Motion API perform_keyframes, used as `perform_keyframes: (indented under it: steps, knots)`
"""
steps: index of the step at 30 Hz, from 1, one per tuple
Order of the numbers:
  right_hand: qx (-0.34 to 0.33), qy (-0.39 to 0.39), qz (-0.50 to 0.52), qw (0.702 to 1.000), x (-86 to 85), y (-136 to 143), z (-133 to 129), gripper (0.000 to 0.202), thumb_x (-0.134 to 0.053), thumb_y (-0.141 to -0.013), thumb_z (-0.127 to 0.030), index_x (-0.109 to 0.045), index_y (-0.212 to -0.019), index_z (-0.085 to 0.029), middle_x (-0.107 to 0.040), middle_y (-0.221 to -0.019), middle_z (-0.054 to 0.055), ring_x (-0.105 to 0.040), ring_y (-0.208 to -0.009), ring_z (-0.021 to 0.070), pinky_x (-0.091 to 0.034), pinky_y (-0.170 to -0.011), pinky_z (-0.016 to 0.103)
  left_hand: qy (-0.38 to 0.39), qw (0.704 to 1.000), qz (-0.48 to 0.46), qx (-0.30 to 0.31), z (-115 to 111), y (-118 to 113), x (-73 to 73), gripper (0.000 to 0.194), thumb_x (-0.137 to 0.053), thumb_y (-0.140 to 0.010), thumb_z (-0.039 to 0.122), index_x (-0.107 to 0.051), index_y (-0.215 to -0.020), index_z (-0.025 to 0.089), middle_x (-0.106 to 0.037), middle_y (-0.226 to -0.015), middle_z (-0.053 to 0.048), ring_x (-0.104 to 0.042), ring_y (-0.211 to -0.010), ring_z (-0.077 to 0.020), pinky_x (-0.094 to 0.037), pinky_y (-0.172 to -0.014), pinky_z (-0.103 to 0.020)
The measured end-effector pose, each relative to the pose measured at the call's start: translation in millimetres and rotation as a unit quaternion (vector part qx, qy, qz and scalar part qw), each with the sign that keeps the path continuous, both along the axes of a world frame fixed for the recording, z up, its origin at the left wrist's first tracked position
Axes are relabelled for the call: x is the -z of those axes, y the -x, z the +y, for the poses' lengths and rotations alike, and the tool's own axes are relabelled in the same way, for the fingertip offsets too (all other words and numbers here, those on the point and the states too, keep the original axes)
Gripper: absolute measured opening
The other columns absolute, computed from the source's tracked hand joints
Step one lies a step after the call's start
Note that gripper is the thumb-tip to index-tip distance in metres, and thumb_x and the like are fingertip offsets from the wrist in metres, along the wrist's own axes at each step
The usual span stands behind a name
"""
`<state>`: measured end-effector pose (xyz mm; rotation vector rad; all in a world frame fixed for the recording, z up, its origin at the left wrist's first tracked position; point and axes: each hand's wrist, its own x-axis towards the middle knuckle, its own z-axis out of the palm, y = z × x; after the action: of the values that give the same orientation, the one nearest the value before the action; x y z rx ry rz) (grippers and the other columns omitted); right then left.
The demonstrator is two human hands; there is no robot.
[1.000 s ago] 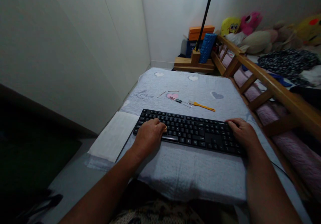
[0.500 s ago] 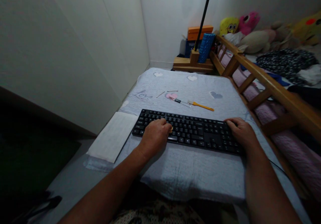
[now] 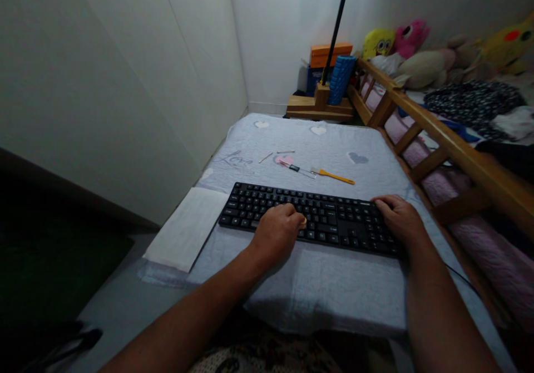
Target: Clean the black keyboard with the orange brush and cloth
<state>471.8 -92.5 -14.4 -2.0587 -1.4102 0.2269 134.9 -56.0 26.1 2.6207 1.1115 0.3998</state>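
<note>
A black computer keyboard (image 3: 352, 227) lies lengthwise across the cloth-covered table. My left hand (image 3: 278, 229) is closed over its middle keys, pinching a small yellowish pad-like thing (image 3: 303, 224) that is mostly hidden by my fingers. At the keyboard's right end, my right hand (image 3: 400, 220) grips the edge, thumb on top and the other fingers largely out of sight. Beyond the keyboard lie a yellow-handled brush (image 3: 336, 176), a slim clear tool with a black band (image 3: 295, 168), and two thin cotton swabs, one (image 3: 286, 152) flat and the other (image 3: 266, 157) slanted.
To the left of the keyboard rests a white folded sheet (image 3: 187, 225) at the edge of the table cloth (image 3: 334, 284). A wooden bed rail (image 3: 450, 122) runs along the right side, and white cabinet doors (image 3: 167, 83) along the left. A black cable (image 3: 463, 279) trails at the right.
My left hand has slid to the right over the keys with the small yellowish thing. My right hand stays at the keyboard's end, and the keyboard has hardly moved.
</note>
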Motion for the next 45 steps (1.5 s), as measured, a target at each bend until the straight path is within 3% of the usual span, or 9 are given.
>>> perform_keyframes:
  steps: [4, 8, 12, 15, 23, 37, 45]
  knots:
    - [0.002, -0.003, 0.001, 1.0, 0.6, 0, 0, 0.03, -0.049, -0.082, -0.04, -0.073, -0.079, -0.022, -0.074, -0.095, 0.01, -0.067, -0.096, 0.0272, -0.05, -0.095, 0.041, 0.008, 0.998, -0.055, -0.007, 1, 9, -1.6, 0.02, -0.056, -0.098, 0.027, -0.075, -0.096, 0.019, -0.068, -0.093, -0.006, -0.062, -0.085, -0.0186, -0.049, -0.08, -0.033]
    - [-0.003, -0.003, 0.001, 1.0, 0.3, -1, 0, 0.03, -0.049, -0.082, -0.041, -0.072, -0.079, -0.022, -0.074, -0.096, 0.01, -0.067, -0.097, 0.0275, -0.049, -0.095, 0.041, -0.017, 0.992, -0.094, -0.086, 21, 46, -5.4, 0.02, -0.055, -0.098, 0.026, -0.073, -0.1, 0.018, -0.068, -0.095, -0.006, -0.064, -0.089, -0.0182, -0.051, -0.084, -0.032]
    - [-0.002, 0.004, -0.001, 1.0, -0.8, -1, 0, 0.032, -0.048, -0.081, -0.042, -0.072, -0.08, -0.021, -0.074, -0.097, 0.011, -0.067, -0.096, 0.028, -0.049, -0.094, 0.042, -0.046, 0.982, -0.029, -0.179, 39, 86, -4.4, 0.017, -0.057, -0.095, 0.027, -0.073, -0.097, 0.02, -0.069, -0.095, -0.006, -0.065, -0.09, -0.0207, -0.051, -0.083, -0.032]
    - [0.0, 0.009, -0.003, 1.0, -1.2, -1, 0, 0.032, -0.048, -0.081, -0.042, -0.073, -0.08, -0.021, -0.074, -0.097, 0.011, -0.067, -0.097, 0.0281, -0.049, -0.095, 0.041, -0.043, 0.978, 0.001, -0.206, 41, 96, -1.5, 0.018, -0.056, -0.095, 0.027, -0.073, -0.098, 0.019, -0.07, -0.095, -0.007, -0.066, -0.09, -0.021, -0.05, -0.08, -0.032]
    - [-0.002, 0.001, 0.002, 1.0, 0.1, -1, 0, 0.032, -0.049, -0.082, -0.041, -0.074, -0.081, -0.021, -0.074, -0.096, 0.01, -0.067, -0.095, 0.0266, -0.049, -0.093, 0.039, -0.009, 0.988, -0.016, -0.152, 32, 65, -2.6, 0.016, -0.059, -0.095, 0.024, -0.073, -0.099, 0.018, -0.07, -0.097, -0.007, -0.066, -0.089, -0.019, -0.05, -0.08, -0.03]
    - [-0.004, 0.003, -0.01, 1.0, 2.3, -2, 0, 0.034, -0.047, -0.082, -0.042, -0.073, -0.082, -0.02, -0.074, -0.098, 0.011, -0.066, -0.096, 0.0269, -0.048, -0.093, 0.039, 0.01, 0.995, 0.036, -0.091, 22, 20, -9.2, 0.022, -0.054, -0.098, 0.024, -0.075, -0.099, 0.018, -0.068, -0.095, -0.007, -0.064, -0.089, -0.0206, -0.048, -0.082, -0.033]
    - [-0.002, 0.002, -0.006, 1.0, -0.4, 0, 0, 0.033, -0.047, -0.082, -0.041, -0.073, -0.081, -0.021, -0.074, -0.097, 0.01, -0.066, -0.096, 0.0265, -0.048, -0.094, 0.039, 0.001, 0.999, 0.014, -0.053, 15, -2, -2.6, 0.024, -0.053, -0.099, 0.027, -0.075, -0.097, 0.02, -0.068, -0.093, -0.006, -0.063, -0.086, -0.02, -0.048, -0.079, -0.032]
